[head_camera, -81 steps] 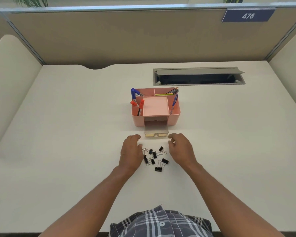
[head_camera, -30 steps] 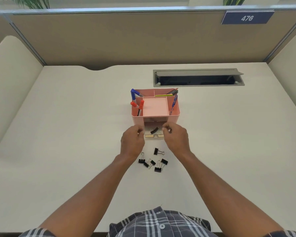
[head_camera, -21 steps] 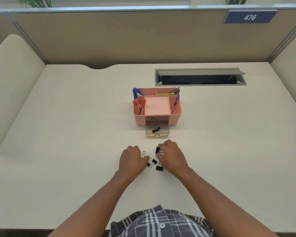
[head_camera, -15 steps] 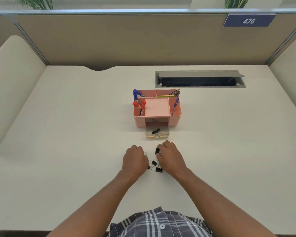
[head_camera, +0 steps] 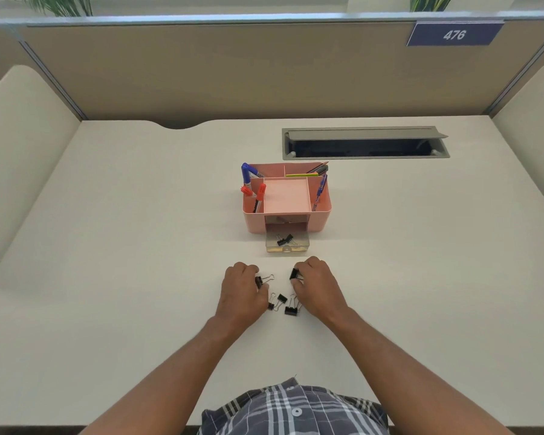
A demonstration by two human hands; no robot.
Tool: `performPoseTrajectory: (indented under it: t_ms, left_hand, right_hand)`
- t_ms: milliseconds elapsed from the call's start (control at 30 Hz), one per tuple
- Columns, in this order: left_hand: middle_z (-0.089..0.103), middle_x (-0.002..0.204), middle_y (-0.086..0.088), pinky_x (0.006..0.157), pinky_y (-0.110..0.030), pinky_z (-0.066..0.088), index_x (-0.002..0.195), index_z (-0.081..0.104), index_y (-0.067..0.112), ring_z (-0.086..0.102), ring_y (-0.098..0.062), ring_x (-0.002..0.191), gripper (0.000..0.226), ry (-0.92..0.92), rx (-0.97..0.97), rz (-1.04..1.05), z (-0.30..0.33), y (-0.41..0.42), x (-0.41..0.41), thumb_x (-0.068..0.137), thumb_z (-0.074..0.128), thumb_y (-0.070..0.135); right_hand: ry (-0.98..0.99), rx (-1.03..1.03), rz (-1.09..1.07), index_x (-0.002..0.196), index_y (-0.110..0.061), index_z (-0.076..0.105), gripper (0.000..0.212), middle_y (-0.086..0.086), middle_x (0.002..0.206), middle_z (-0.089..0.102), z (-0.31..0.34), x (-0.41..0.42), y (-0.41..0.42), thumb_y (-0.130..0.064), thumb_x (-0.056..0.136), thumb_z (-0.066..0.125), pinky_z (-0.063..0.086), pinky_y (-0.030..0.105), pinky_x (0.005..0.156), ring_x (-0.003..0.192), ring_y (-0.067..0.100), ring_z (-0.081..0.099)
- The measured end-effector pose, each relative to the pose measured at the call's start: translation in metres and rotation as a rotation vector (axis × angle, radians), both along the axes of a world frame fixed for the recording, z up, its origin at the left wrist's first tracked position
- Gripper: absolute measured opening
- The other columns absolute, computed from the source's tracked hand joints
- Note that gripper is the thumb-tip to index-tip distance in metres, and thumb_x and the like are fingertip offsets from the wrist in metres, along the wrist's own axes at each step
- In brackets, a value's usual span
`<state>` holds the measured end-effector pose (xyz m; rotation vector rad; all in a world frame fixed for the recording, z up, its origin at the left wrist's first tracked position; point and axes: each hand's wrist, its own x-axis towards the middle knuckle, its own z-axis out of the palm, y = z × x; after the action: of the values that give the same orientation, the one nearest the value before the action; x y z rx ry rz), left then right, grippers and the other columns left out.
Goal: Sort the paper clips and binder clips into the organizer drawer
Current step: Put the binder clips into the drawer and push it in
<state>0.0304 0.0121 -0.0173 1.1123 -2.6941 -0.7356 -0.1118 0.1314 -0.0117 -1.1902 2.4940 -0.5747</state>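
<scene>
Pink organizer [head_camera: 286,216] holds pens [head_camera: 259,196] behind its open drawer [head_camera: 287,245].

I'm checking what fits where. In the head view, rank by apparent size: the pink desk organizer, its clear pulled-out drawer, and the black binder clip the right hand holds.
1. Pink desk organizer
2. Clear pulled-out drawer
3. Black binder clip pinched by the right hand, though it lies nearer the camera.

Left hand [head_camera: 241,295] now pinches small black metal binder clip [head_camera: 259,281]; right hand [head_camera: 316,287] lifted another black binder clip [head_camera: 294,274] from pile.
</scene>
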Motion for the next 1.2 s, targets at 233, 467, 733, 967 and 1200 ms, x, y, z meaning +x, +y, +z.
performPoseTrajectory:
  t_ms: [233, 467, 733, 967, 1200]
  left_hand:
    - [0.055, 0.101, -0.002, 0.085, -0.025, 0.038, 0.105, 0.063, 0.014, 0.048, -0.020, 0.099, 0.021, 0.000, 0.007, -0.018, 0.000, -0.001, 0.001, 0.089, 0.064, 0.028]
    - [0.060, 0.090, -0.004, 0.074, -0.035, 0.048, 0.105, 0.065, 0.011, 0.052, -0.024, 0.084, 0.024, 0.187, -0.173, -0.018, 0.036, -0.018, -0.045, 0.086, 0.069, 0.024]
    - [0.065, 0.101, -0.004, 0.074, -0.036, 0.054, 0.098, 0.071, 0.014, 0.061, -0.024, 0.089, 0.019, 0.102, -0.165, -0.107, 0.045, -0.036, -0.082, 0.082, 0.073, 0.024]
    - [0.059, 0.096, 0.001, 0.080, -0.031, 0.048, 0.110, 0.064, 0.017, 0.055, -0.018, 0.090, 0.023, 0.186, 0.005, -0.084, 0.030, -0.021, -0.045, 0.089, 0.057, 0.011]
    - [0.049, 0.108, 0.005, 0.087, -0.024, 0.043, 0.122, 0.059, 0.025, 0.049, -0.012, 0.102, 0.042, -0.039, 0.153, -0.278, 0.007, 0.011, 0.015, 0.081, 0.061, 0.021]
  right_hand:
    - [-0.068, -0.015, -0.023, 0.111, -0.016, 0.063, 0.022, 0.002, 0.105, 0.058, 0.005, -0.001, 0.000, -0.025, 0.092, 0.055, 0.045, 0.030, 0.082, 0.104, 0.020, 0.051]
    - [0.148, -0.293, -0.101, 0.114, -0.012, 0.066, 0.025, 0.004, 0.103, 0.068, 0.037, -0.023, -0.021, -0.019, 0.090, 0.062, 0.049, 0.036, 0.084, 0.098, 0.027, 0.053]
    - [0.144, -0.112, 0.035, 0.098, -0.006, 0.070, 0.023, 0.011, 0.101, 0.068, 0.050, -0.048, -0.053, -0.004, 0.083, 0.053, 0.052, 0.040, 0.074, 0.098, 0.029, 0.055]
    - [0.047, -0.127, -0.027, 0.099, -0.011, 0.070, 0.020, 0.007, 0.099, 0.068, 0.048, -0.041, -0.027, -0.010, 0.092, 0.051, 0.052, 0.038, 0.077, 0.091, 0.027, 0.060]
    - [-0.236, 0.279, 0.264, 0.132, -0.029, 0.056, 0.048, -0.006, 0.119, 0.046, 0.016, -0.017, 0.029, -0.008, 0.089, 0.055, 0.043, 0.026, 0.084, 0.103, 0.015, 0.053]
